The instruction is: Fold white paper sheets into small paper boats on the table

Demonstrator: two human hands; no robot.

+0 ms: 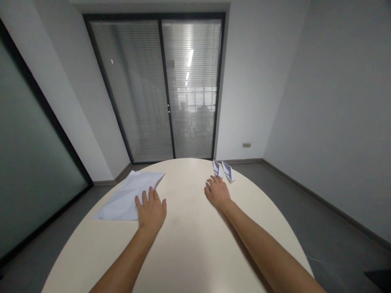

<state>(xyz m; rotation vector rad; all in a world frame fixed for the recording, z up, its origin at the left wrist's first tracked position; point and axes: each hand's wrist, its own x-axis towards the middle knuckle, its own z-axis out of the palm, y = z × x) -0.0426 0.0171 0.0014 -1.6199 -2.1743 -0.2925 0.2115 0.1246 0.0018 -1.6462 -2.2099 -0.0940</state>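
Observation:
White sheets of paper [125, 197] lie at the left of the round table, their surface creased and one corner lifted. My left hand [152, 209] is over their right edge, palm down with fingers spread; it grips nothing. On the far right side stand two small folded paper pieces, the left one [216, 167] and the right one [228, 171]. My right hand [217, 191] reaches to the near end of the left folded piece, fingers apart and slightly bent. Whether its fingertips touch that piece I cannot tell.
The cream round table [186, 244] has its curved far edge just beyond the folded pieces. Behind it is a dark-framed glass door [168, 89] with blinds. Grey floor [308, 211] and white walls surround the table.

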